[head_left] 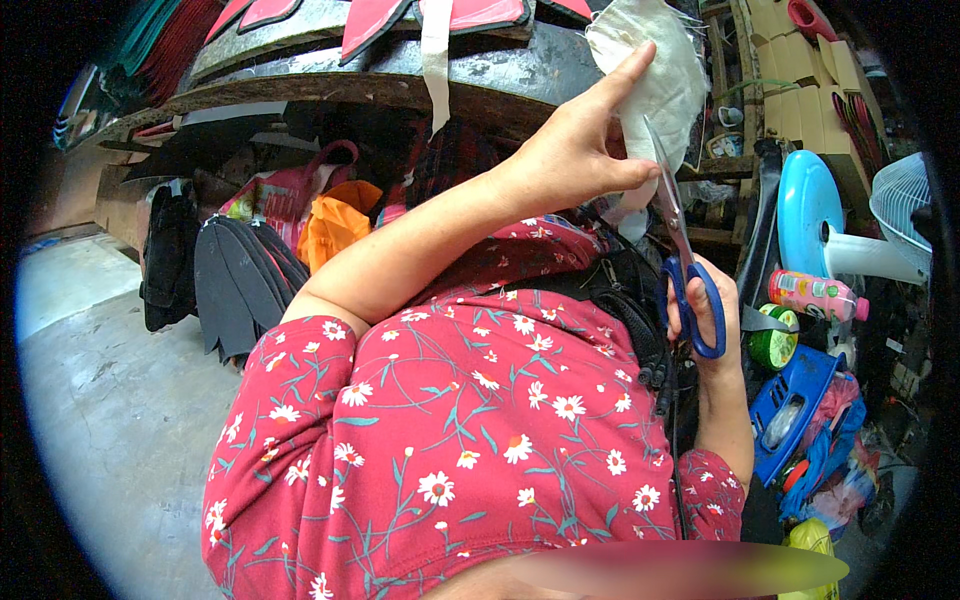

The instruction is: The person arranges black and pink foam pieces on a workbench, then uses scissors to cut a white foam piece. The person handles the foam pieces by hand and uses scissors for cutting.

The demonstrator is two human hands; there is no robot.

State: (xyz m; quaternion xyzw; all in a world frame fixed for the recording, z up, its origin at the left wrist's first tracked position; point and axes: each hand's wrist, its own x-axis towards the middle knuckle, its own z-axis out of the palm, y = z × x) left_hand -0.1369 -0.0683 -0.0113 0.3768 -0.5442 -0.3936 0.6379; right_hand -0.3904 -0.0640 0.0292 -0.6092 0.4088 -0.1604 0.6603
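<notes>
My left hand (575, 150) reaches across my body and grips a piece of white cloth (672, 85) with frayed edges. Its thumb and forefinger are spread over the front of the cloth, and the other fingers are hidden behind it. In my right hand (728, 305) is a pair of scissors (678, 225) with dark blue handles, the fingers through the loops. The blades point up and lie against the lower part of the cloth, close to my left thumb. Whether they are cutting into the fabric I cannot tell.
Ahead stands a worn workbench (500, 65) with pink, dark-edged pieces (375, 25) and a hanging white strip (436, 70). Dark stacked pieces (240, 280) and an orange cloth (338, 220) sit below. At right are a blue-and-white fan (810, 215), a pink bottle (815, 295) and a blue basket (790, 410).
</notes>
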